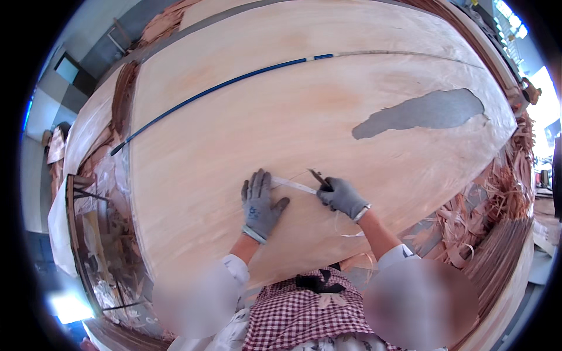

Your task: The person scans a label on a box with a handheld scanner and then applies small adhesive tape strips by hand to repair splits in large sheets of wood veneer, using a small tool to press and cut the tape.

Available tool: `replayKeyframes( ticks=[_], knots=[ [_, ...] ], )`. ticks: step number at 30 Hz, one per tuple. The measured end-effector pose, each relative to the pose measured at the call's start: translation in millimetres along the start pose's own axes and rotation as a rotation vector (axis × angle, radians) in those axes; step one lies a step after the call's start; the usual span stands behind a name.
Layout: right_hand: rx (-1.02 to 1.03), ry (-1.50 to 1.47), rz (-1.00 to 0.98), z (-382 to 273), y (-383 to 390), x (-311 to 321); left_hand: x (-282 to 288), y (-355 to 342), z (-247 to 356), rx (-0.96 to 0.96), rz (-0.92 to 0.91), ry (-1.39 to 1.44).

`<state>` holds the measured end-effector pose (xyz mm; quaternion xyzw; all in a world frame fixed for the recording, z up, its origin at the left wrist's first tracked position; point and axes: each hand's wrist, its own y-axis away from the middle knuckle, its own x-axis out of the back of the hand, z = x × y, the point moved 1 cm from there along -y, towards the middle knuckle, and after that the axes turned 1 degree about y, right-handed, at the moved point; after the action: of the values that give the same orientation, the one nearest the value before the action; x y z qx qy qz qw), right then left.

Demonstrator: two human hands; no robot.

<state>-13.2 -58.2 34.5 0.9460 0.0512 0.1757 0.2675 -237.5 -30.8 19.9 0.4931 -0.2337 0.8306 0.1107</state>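
White strip (pixel 294 185) lies on the pale wood sheet (pixel 205 181), between your hands. Long axis runs left-right, right end angled slightly toward you. Your left hand (pixel 261 206): flat on sheet, fingers extended, thumb apart, just beside strip's left end. Your right hand (pixel 344 198): closed around dark tool (pixel 317 176), tip pointing away and left; it's at strip's right end, grip on strip unclear.

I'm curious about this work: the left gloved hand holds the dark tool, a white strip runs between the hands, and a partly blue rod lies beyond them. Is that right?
Not quite: the head view shows the right gloved hand holding the dark tool, not the left hand. A white strip does run between the hands, and a partly blue rod lies beyond them.
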Motion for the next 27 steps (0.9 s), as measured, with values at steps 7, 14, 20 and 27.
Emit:
replayKeyframes(
  ticks=[7, 14, 20, 27],
  knots=[
    [0.066, 0.048, -0.026, -2, 8, 8, -2, -1, 11, -0.165, -0.183, -0.026],
    [-0.017, -0.078, -0.054, 4, 23, 27, 1, -1, 12, -0.186, -0.186, -0.045],
    [0.057, 0.192, 0.113, -3, 49, 12, 1, -8, 23, -0.201, -0.236, -0.177],
    [0.298, 0.329, 0.203, -1, 59, 0, 3, -9, 28, -0.192, -0.306, -0.241]
  ],
)
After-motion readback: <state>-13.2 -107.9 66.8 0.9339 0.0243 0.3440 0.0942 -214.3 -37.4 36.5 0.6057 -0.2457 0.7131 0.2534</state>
